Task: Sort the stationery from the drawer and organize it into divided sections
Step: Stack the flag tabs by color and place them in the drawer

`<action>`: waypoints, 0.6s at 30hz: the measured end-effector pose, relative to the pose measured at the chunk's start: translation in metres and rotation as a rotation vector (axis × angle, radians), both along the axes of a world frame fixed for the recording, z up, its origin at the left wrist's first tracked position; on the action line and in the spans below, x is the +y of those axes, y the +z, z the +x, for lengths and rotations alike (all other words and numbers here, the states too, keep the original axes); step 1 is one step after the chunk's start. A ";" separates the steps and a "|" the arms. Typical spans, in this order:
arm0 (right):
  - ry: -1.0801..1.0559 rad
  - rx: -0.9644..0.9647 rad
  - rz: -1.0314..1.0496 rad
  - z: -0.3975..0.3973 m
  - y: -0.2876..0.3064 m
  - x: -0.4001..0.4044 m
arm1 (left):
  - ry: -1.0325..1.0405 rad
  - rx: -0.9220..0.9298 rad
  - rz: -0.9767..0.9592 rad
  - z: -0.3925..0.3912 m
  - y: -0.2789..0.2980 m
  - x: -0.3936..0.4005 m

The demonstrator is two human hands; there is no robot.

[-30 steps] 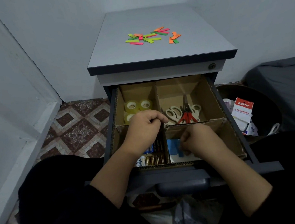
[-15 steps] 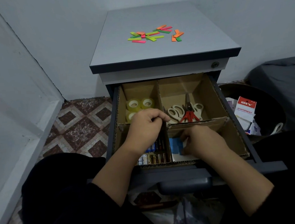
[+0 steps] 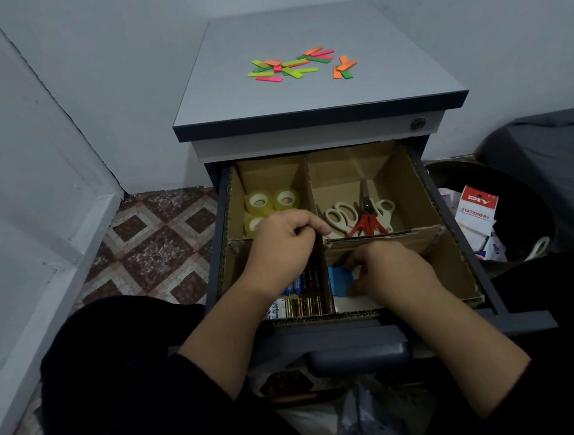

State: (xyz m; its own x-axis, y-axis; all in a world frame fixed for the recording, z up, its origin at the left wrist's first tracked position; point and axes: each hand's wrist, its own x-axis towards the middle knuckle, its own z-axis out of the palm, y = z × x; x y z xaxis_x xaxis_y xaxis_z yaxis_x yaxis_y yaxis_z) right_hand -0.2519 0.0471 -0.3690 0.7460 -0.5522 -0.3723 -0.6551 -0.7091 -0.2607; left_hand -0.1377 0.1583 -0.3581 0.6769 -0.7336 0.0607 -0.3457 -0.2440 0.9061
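We note the open drawer point(image 3: 353, 332) with its cardboard divider point(image 3: 319, 249) as landmark. Tape rolls point(image 3: 272, 201) sit in the divider's far-left section, scissors point(image 3: 361, 216) far-right, batteries point(image 3: 299, 305) near-left. Our left hand point(image 3: 281, 252) hovers over the near-left section, fingers curled at the divider's centre wall; whether it holds anything we cannot tell. Our right hand point(image 3: 389, 274) is in the near-right section, grip pinching a blue pad point(image 3: 340, 280) lying above a white card point(image 3: 351, 304). The pad lies just left of the right hand, against the centre wall. Coloured sticky flags point(image 3: 297, 66) remain unsorted on the cabinet top point(image 3: 317, 91), beyond the divider; likely the next items.
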 end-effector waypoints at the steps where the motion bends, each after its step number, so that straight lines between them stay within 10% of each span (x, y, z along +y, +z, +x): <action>1: 0.019 0.003 -0.010 0.001 0.001 0.001 | -0.003 0.005 -0.001 -0.001 0.001 0.000; 18: 0.114 0.003 -0.113 0.005 0.000 0.006 | 0.021 0.028 -0.016 0.001 -0.005 -0.003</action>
